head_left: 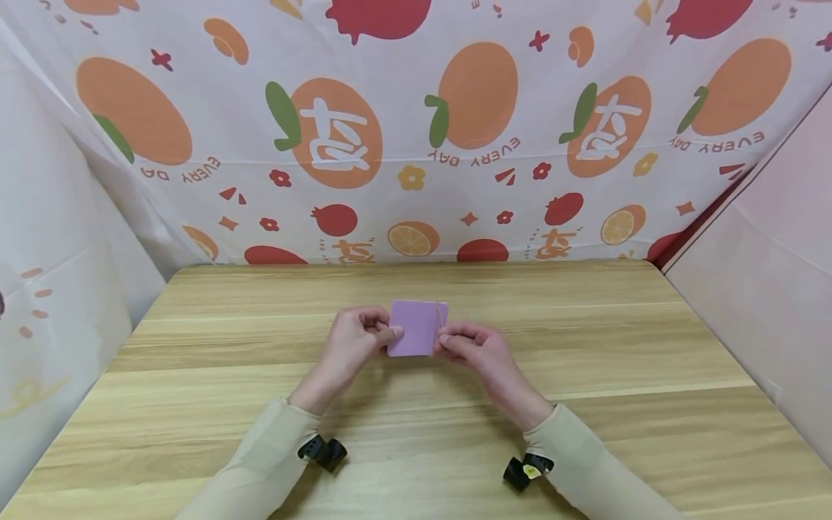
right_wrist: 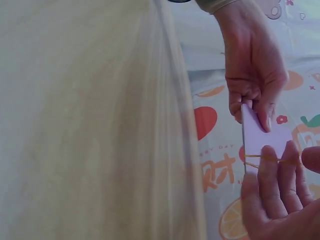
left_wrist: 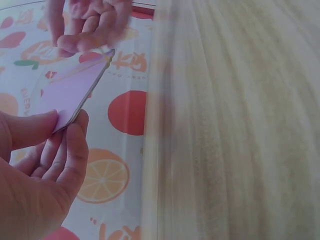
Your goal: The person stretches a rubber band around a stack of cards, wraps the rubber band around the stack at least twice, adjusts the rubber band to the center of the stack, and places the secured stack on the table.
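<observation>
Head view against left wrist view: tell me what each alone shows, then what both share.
Only the head view: both pale sleeves and the black devices at the wrists.
Only the left wrist view: the left palm.
Both: the left hand pinching the purple card, the right hand, a thin band, the wooden table and the fruit-print cloth.

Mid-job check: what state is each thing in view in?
Card: flat, held off the table
Band: stretched across the card, near its right side
Left hand: pinching the card's left edge
Right hand: fingers curled at the band
Wrist devices: worn on both sleeves
Cloth: hanging behind the table
</observation>
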`<state>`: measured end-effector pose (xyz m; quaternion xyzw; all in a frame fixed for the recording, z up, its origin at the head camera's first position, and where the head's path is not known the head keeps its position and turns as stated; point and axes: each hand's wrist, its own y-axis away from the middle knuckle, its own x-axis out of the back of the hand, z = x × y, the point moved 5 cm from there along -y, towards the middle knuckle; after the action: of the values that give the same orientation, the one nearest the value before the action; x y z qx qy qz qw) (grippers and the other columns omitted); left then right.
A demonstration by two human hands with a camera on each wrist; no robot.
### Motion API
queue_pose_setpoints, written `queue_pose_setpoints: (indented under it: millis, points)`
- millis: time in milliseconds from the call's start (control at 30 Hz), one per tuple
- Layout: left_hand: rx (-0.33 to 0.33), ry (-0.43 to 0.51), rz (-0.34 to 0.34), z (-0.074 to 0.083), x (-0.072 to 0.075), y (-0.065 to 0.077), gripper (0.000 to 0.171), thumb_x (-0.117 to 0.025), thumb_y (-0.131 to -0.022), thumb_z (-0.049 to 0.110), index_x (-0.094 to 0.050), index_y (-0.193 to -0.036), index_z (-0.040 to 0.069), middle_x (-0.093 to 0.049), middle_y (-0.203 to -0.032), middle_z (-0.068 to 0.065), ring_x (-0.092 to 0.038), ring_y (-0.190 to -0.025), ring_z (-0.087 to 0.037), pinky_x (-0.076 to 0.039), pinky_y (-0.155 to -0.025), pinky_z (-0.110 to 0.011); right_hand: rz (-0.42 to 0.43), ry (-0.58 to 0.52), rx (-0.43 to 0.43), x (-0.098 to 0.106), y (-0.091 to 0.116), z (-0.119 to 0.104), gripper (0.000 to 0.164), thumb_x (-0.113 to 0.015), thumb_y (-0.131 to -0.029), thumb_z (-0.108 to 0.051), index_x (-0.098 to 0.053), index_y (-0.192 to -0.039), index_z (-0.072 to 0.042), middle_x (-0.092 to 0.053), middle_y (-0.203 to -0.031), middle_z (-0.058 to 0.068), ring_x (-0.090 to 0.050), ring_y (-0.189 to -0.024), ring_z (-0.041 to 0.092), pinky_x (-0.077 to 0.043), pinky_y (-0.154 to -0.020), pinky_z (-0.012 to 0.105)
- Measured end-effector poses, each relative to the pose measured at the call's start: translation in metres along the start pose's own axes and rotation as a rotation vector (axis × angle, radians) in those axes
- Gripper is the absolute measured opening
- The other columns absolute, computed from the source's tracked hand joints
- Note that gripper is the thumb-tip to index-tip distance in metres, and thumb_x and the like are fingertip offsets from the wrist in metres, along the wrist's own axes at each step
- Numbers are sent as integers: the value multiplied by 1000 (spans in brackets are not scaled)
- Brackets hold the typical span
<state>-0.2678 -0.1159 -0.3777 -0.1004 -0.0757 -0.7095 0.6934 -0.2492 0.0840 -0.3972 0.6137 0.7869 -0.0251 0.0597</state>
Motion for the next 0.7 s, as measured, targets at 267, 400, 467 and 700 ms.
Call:
queue_pose_setpoints:
  millis: [267, 400, 467, 700]
  points:
    - [77, 97, 38, -8, 4, -4, 10, -72, -82, -5, -65, -90, -8, -61, -70, -5, -56, -65, -12, -50, -59, -24, -40, 88, 16, -8, 2, 9, 28, -67, -90, -7, -64, -116, 4, -68, -107, 20, -63, -99, 37, -56, -75, 38]
    - [104, 113, 51, -10, 7, -5, 10, -71, -81, -6, -65, -89, -7, -61, -70, -4, -57, -64, -11, -51, -60, -26, -16, 116, 49, -9, 3, 6, 28, -64, -90, -5, -65, -117, 3, -68, -107, 18, -62, -100, 38, -56, -77, 40]
    - [107, 118, 51, -10, 7, -5, 8, -71, -81, -6, -65, -87, -6, -61, -69, -4, -57, -64, -12, -52, -60, -27, -6, 129, 61, -10, 5, 4, 28, -63, -90, -4, -65, -117, 3, -68, -106, 17, -62, -101, 35, -55, -80, 39]
    - [128, 123, 68, -10, 7, -5, 8, -72, -81, -6, -65, -86, -4, -62, -69, -4, -57, -64, -11, -51, -61, -26, 0, 164, 122, -12, 9, -2, 30, -61, -92, 0, -63, -121, 6, -66, -111, 20, -62, -105, 27, -51, -90, 27]
